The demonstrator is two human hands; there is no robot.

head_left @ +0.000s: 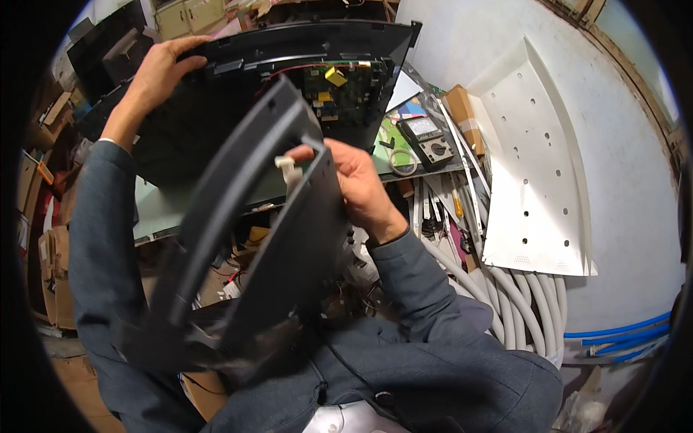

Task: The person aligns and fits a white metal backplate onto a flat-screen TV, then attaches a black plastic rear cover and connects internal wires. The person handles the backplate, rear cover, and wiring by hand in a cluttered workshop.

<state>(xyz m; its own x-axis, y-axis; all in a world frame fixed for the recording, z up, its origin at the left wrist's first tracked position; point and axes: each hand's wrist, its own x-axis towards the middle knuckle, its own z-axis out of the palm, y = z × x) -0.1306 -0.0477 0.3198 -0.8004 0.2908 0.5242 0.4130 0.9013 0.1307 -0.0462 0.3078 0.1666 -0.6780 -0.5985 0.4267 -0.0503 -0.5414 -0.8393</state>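
The place was a small, cluttered repair workshop, by the look of an open black housing (173, 133) with its green circuit board (346, 101) bared on a pale-topped bench (155, 213). Just beside it lay a needle-dial meter (427, 142) and a roll of tape (403, 162). Bundled grey pipes (538, 307), blue pipes (621, 335) and a perforated white panel (538, 159) crowded the wall (628, 130). Cardboard boxes (61, 260) appeared stacked at the left, though the dim fisheye rim blurred them.

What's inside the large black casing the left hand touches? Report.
In the casing, a green circuit board with yellow parts shows toward the right. The black panel in the right hand covers some of the inside; that part cannot be seen.
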